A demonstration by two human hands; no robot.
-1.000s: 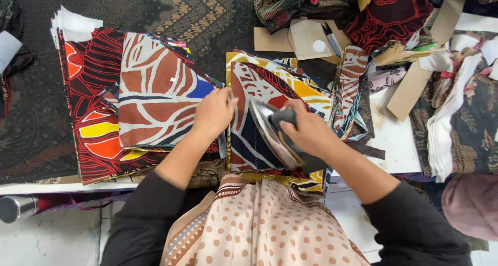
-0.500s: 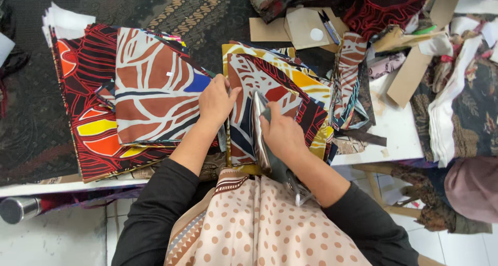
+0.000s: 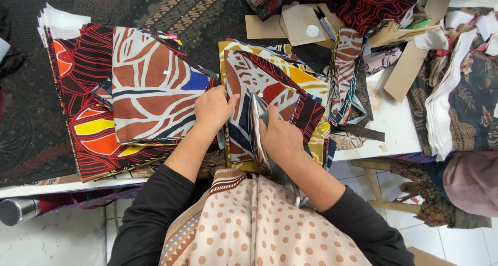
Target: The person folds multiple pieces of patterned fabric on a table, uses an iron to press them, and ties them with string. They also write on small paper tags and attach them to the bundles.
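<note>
Right hand (image 3: 282, 136) was clamped around the handle of a grey metal clothes iron (image 3: 259, 134), fingers wrapped shut on it, iron tipped onto its edge over the brown, white and red patterned fabric piece (image 3: 259, 82) in front of me. Left hand (image 3: 212, 109) lay flat with fingers together, pressing the left edge of that same piece, holding nothing. The piece sat on top of a yellow-bordered patterned cloth stack (image 3: 311, 84), near the table edge closest to my body. Just left of my left hand was a brown and white leaf-print cloth panel (image 3: 150, 87) with a blue patch, lying on a red, black and yellow printed fabric pile (image 3: 85, 126). All of it rested on a dark patterned table covering (image 3: 171, 9). Further out to the upper right were tan cardboard pattern pieces (image 3: 290, 25) and a heap of mixed dark batik cloth (image 3: 467, 89) on a white table (image 3: 389, 126). My polka-dot beige scarf (image 3: 259, 224) hung below.
</note>
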